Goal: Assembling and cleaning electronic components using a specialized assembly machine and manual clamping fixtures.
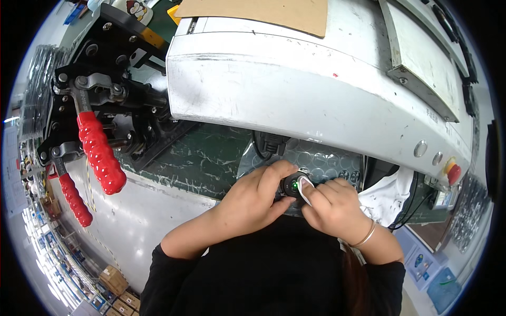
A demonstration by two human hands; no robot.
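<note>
Close to my body, my left hand [256, 195] grips a small round black part [290, 184] between thumb and fingers. A greenish glint shows on the face of that part, and its exact kind is not clear. My right hand [336, 206] pinches a small white cloth [303, 188] and presses it against the right side of the black part. Behind both hands lies a clear tray with round pockets [316, 158] on the dark green bench top. Part of the black part is covered by my fingers and the cloth.
A big white machine housing [295, 84] overhangs the bench, with a red emergency stop button [453, 171] at its right. Toggle clamps with red handles [101, 152] stick out on the left. White stained cloth [387, 199] and black cables [414, 203] lie right of my hand.
</note>
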